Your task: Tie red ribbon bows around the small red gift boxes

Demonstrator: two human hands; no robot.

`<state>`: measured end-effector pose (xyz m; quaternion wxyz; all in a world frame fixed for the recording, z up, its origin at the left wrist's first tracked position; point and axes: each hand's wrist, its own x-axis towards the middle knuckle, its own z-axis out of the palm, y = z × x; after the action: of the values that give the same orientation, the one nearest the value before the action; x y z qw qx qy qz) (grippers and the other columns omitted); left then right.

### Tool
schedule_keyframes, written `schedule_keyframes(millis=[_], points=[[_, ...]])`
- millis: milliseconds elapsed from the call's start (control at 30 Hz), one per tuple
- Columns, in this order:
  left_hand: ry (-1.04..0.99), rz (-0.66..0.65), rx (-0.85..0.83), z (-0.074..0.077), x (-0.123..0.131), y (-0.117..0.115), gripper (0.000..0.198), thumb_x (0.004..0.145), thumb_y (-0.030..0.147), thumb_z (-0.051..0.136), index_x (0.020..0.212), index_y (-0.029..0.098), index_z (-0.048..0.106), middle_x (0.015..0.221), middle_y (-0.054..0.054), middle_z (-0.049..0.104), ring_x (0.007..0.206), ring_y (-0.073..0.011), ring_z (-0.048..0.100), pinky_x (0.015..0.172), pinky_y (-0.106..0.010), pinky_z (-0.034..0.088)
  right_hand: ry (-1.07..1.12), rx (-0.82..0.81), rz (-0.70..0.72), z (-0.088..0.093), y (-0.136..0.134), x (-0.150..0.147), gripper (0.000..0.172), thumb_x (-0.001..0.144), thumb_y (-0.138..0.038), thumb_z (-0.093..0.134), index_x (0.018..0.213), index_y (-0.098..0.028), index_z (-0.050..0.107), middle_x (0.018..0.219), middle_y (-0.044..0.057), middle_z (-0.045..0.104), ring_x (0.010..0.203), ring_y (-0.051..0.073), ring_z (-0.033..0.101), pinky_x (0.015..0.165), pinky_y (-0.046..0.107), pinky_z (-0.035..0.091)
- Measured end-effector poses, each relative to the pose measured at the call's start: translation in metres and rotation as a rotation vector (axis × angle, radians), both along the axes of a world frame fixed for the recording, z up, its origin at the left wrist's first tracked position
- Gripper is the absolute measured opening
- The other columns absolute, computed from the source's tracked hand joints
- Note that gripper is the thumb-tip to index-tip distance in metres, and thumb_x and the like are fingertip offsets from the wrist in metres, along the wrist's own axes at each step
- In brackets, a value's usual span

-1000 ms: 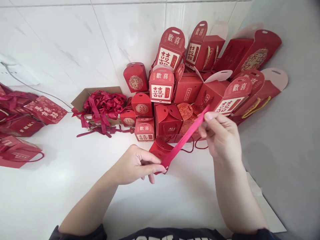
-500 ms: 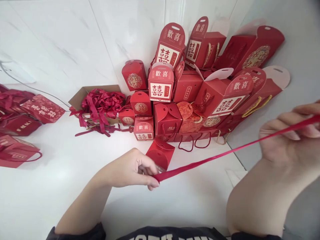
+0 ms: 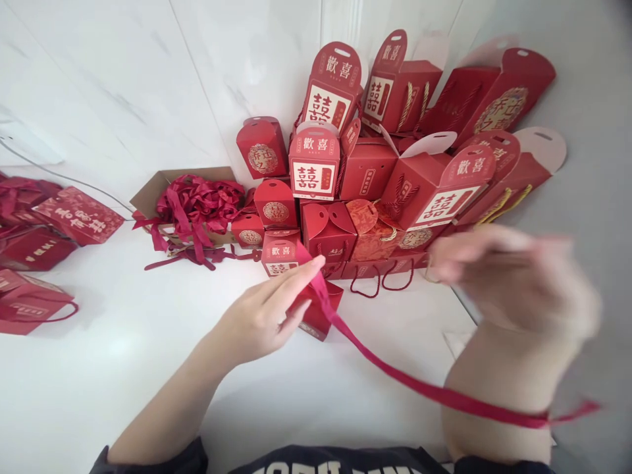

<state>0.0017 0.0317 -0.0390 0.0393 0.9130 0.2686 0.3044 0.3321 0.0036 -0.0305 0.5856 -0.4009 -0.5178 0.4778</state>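
Pinched between the thumb and fingers of my left hand [image 3: 257, 316] is a red ribbon [image 3: 390, 370]. A short end sticks up past the fingertips, while the long part sags to the right and passes across my right forearm. My right hand [image 3: 518, 283] is blurred by motion; its fingers look loosely stretched to the left, apart from the ribbon. Just behind my left fingertips, a small red gift box [image 3: 323, 316] stands partly covered by the hand and ribbon.
Stacked red gift boxes [image 3: 368, 168] fill the back against the wall. Left of them, a cardboard box [image 3: 148, 187] overflows with tangled red ribbons [image 3: 197, 204]. More red boxes [image 3: 37, 247] lie at the far left near a thin cable [image 3: 74, 181]. A grey wall [image 3: 587, 197] bounds the right.
My right hand has let go of its end of the ribbon and moved left. The ribbon, taut before, now hangs slack. My left hand has risen slightly and its fingers point upward.
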Motion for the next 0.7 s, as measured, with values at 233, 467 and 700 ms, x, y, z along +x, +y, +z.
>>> schedule_keyframes(millis=[233, 467, 700], points=[[0.044, -0.035, -0.058, -0.003, 0.010, -0.003, 0.077, 0.090, 0.016, 0.051, 0.153, 0.022, 0.007, 0.152, -0.012, 0.037, 0.138, -0.0250, 0.041, 0.113, -0.042, 0.040, -0.069, -0.075, 0.152, -0.002, 0.033, -0.098, 0.039, 0.082, -0.056, 0.061, 0.075, -0.018, 0.056, 0.053, -0.005, 0.048, 0.043, 0.007, 0.039, 0.039, 0.022, 0.027], [0.187, 0.427, -0.340, -0.041, 0.035, -0.010, 0.119, 0.066, 0.069, 0.068, 0.152, 0.016, 0.005, 0.157, -0.025, 0.017, 0.142, -0.0454, 0.021, 0.108, -0.063, 0.030, -0.202, -0.195, 0.266, -0.014, 0.045, -0.081, 0.035, 0.088, -0.050, 0.058, 0.072, -0.020, 0.050, 0.052, -0.009, 0.027, 0.044, 0.006, 0.021, 0.041, 0.021, 0.019], [0.266, 0.176, -0.575, -0.029, 0.005, 0.019, 0.103, 0.074, 0.040, 0.069, 0.153, 0.021, 0.007, 0.151, -0.018, 0.036, 0.133, -0.0356, 0.044, 0.105, -0.047, 0.040, -0.627, -0.153, 0.347, -0.011, 0.045, -0.071, 0.039, 0.087, -0.050, 0.055, 0.065, -0.018, 0.053, 0.058, -0.004, 0.043, 0.052, 0.009, 0.037, 0.048, 0.023, 0.027]])
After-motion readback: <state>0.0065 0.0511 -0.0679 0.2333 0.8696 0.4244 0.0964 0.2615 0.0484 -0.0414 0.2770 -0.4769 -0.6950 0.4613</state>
